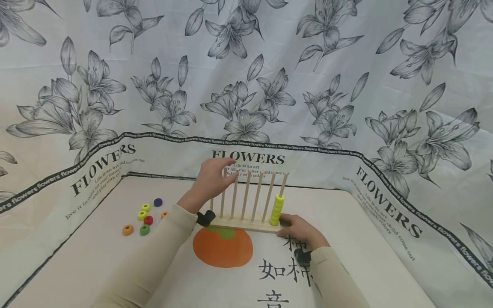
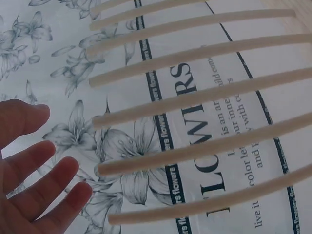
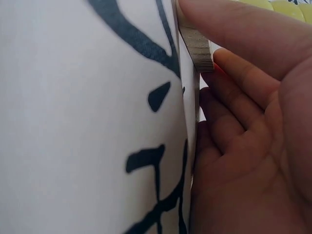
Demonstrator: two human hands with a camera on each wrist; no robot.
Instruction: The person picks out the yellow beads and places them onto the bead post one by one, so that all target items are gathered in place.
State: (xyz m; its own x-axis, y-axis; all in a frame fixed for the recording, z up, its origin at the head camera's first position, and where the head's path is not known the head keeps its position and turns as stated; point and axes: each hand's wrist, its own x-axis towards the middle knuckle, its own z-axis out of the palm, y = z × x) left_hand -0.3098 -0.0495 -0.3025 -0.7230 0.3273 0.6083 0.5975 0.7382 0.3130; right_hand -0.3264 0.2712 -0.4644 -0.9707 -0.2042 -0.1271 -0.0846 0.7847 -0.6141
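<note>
A wooden counting rack (image 1: 246,224) with a row of upright rods stands on the table. Yellow beads (image 1: 276,210) are stacked on its rightmost rod; the other rods look bare. My left hand (image 1: 209,182) hovers by the rod tops on the left side, holding nothing. In the left wrist view its fingers (image 2: 46,192) are spread and apart from the rods (image 2: 195,148). My right hand (image 1: 302,229) holds the right end of the base, thumb on one side and fingers on the other. That base end (image 3: 197,48) also shows in the right wrist view.
Loose beads lie on the table left of the rack: blue (image 1: 158,202), yellow (image 1: 142,214), red (image 1: 148,220), green (image 1: 144,230) and orange (image 1: 128,230). The tablecloth bears an orange persimmon print (image 1: 223,248) and black characters. A flowered curtain (image 1: 246,94) rises behind the table.
</note>
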